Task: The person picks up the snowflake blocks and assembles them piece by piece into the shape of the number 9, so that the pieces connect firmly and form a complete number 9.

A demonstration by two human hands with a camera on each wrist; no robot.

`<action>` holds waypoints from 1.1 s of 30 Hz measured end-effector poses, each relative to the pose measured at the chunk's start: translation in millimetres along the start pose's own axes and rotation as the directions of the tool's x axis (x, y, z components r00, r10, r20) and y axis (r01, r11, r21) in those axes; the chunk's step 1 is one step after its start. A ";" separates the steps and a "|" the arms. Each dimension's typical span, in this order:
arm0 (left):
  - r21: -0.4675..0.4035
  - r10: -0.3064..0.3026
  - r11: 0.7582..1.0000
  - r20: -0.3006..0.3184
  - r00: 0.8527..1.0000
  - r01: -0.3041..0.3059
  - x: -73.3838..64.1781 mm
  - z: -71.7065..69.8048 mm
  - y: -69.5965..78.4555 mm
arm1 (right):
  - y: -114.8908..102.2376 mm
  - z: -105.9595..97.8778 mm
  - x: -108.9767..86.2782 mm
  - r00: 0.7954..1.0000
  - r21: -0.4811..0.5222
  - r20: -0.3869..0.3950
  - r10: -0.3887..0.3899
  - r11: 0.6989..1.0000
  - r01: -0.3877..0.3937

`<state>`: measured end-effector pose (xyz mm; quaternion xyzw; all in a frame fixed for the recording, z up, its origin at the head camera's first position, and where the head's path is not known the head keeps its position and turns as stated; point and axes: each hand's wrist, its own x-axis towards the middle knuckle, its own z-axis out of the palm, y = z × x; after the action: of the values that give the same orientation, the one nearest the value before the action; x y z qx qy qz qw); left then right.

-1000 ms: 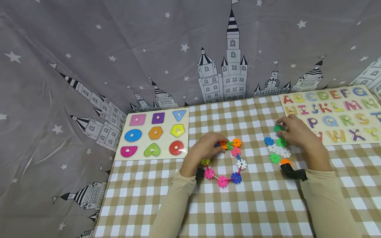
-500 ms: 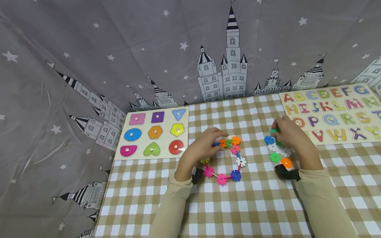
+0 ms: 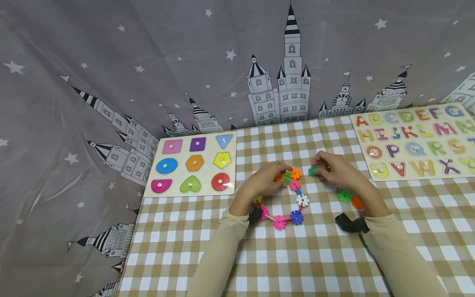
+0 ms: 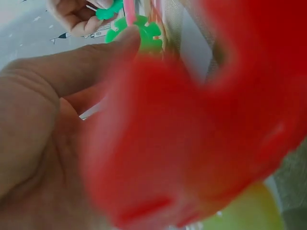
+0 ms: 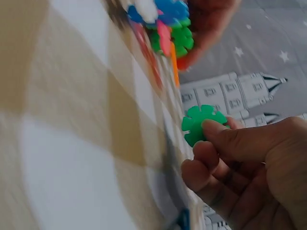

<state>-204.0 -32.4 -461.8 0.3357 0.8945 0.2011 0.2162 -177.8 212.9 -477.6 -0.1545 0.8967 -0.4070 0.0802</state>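
Notched plastic snowflake discs in several colours are joined into a ring [image 3: 279, 222] on the checked cloth. My left hand [image 3: 265, 179] holds the ring at its upper left; in the left wrist view the thumb presses a green disc [image 4: 151, 33] of it, and a blurred red disc [image 4: 158, 143] fills the foreground. To the right of the ring, my right hand [image 3: 335, 169] pinches a loose green snowflake disc [image 5: 201, 125] between thumb and fingers, its edge facing the ring. A gap separates that disc from the ring's orange disc [image 3: 295, 173].
Loose discs, among them a green disc [image 3: 344, 195] and an orange disc [image 3: 357, 202], lie partly hidden under my right forearm. A shape puzzle board [image 3: 231, 165] lies at left, an alphabet board [image 3: 382, 175] at right. A grey castle-print curtain [image 3: 208, 53] stands behind the table.
My right hand has picked up a green disc from the loose pile and carried it left toward the ring. My left hand stays on the ring, nearly in place.
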 end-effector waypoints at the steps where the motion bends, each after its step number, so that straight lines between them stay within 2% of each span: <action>1: -0.002 0.007 1.000 -0.006 1.000 -0.007 0.1 0.2 -1.0 | -0.3 3.0 2.0 1.000 0.004 0.002 -0.009 1.000 0.009; 9: -0.038 0.018 0.999 -0.039 0.999 -0.019 -4.8 0.0 -7.5 | -0.1 22.2 12.9 0.994 -0.020 -0.019 -0.105 0.994 0.105; 13: -0.045 0.045 0.998 -0.055 0.997 -0.047 -4.1 0.1 -7.5 | 0.6 23.7 12.9 0.993 -0.029 -0.032 -0.109 0.994 0.108; 21: -0.082 0.055 0.995 -0.069 0.996 -0.060 -2.1 -0.6 -9.4 | 5.2 23.3 11.3 0.985 -0.089 -0.066 -0.160 0.984 0.154; 26: -0.100 0.064 0.992 -0.085 0.994 -0.072 -4.0 -1.8 -10.6 | 4.2 23.7 11.9 0.984 -0.101 -0.076 -0.161 0.983 0.153; 33: -0.095 0.089 0.991 -0.074 0.993 -0.096 -2.7 -0.6 -7.1 | 1.6 23.8 11.7 0.983 -0.089 -0.102 -0.150 0.986 0.141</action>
<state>-206.1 -39.3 -464.2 0.3586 0.8738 0.2664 0.1918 -182.7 193.2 -494.6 -0.2005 0.9018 -0.3827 -0.0052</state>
